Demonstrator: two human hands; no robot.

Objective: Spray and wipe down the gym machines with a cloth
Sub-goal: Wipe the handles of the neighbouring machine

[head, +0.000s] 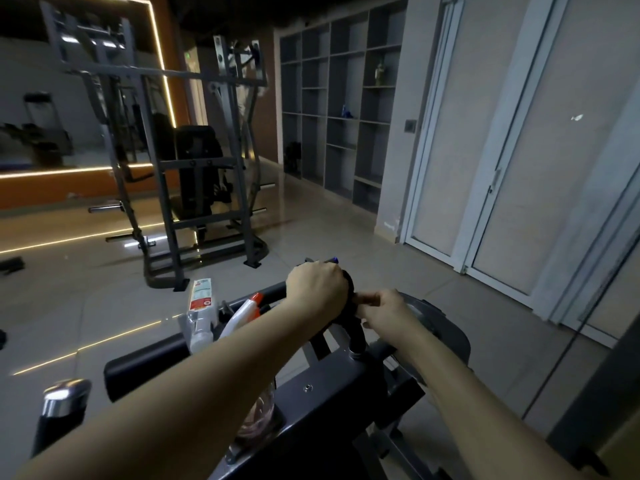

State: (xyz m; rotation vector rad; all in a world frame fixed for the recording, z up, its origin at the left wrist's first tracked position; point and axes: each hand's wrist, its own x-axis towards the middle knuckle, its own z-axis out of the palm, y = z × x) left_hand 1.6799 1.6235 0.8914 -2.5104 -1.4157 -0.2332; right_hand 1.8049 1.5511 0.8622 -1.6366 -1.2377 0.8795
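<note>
I stand at a dark grey gym machine [322, 389] with an upright black handle [356, 332] on a chrome collar. My left hand [317, 285] curls over the top of that handle. Bunched under it is dark material that looks like a cloth [349, 299]. My right hand [381, 306], close beside the left, pinches this dark material at the handle's side. A spray bottle with a white and red trigger [250, 305] stands on the machine under my left forearm, next to a clear bottle with a red and white label [201, 301].
A black padded roller [145, 358] and a chrome-capped grip [64, 398] lie at lower left. A grey rack machine with a black seat [194, 181] stands ahead on the glossy tile floor. Open shelving [341, 109] and white-framed doors [512, 174] line the right side.
</note>
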